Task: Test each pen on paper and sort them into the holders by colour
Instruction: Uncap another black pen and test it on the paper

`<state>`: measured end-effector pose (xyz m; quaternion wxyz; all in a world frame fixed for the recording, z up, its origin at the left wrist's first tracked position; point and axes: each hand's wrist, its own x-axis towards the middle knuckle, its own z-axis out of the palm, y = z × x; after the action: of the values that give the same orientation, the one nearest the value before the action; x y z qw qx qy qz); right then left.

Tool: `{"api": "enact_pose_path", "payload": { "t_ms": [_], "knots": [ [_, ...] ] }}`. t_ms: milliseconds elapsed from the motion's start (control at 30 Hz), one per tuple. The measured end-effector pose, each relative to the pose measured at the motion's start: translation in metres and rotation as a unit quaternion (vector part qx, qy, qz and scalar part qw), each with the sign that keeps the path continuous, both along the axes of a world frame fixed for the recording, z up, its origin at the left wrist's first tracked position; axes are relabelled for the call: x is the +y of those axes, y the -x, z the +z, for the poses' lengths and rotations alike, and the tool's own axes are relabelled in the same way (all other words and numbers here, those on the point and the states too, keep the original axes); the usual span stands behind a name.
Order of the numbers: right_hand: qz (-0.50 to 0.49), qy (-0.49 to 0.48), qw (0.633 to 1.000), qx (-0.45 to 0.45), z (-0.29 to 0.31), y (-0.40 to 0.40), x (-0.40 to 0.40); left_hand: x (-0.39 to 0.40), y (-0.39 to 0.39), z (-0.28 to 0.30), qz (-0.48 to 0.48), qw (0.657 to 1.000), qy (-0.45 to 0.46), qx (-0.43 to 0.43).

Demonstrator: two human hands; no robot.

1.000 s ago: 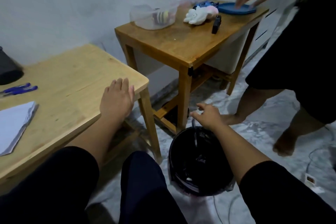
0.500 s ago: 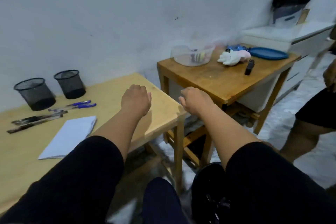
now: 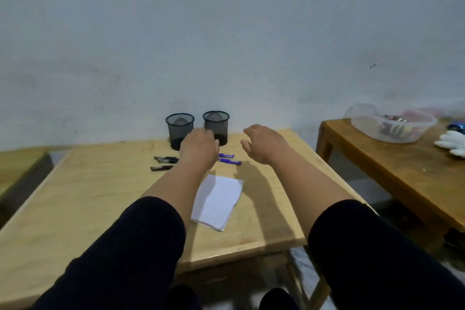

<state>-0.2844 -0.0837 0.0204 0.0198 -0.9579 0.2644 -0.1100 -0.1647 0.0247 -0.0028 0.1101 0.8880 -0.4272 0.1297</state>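
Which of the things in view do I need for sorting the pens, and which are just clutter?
For the job:
black pens
blue pens
paper
two mesh holders

Just lying about:
clear plastic tub
white glove
side table

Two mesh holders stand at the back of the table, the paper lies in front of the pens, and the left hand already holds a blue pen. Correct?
Not quite. In the head view the left hand holds nothing; it hovers over the pens. The blue pens and black pens lie on the table. The holders and paper are as stated.
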Motion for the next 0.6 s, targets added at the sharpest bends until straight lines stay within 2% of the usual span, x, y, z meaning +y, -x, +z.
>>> {"api": "enact_pose_path", "payload": {
  "t_ms": [233, 433, 600],
  "knots": [
    [0.101, -0.048, 0.993, 0.036, -0.045, -0.087, 0.032, 0.055, -0.067, -0.054, 0.056, 0.996, -0.039, 0.051],
    [0.145, -0.067, 0.985, 0.065, -0.082, -0.135, 0.05, 0.077, -0.097, -0.086, 0.065, 0.992, 0.003, 0.112],
    [0.16, -0.069, 0.984, 0.048, -0.097, -0.151, 0.048, 0.076, -0.111, -0.096, 0.05, 0.992, 0.03, 0.113]
  ]
}}
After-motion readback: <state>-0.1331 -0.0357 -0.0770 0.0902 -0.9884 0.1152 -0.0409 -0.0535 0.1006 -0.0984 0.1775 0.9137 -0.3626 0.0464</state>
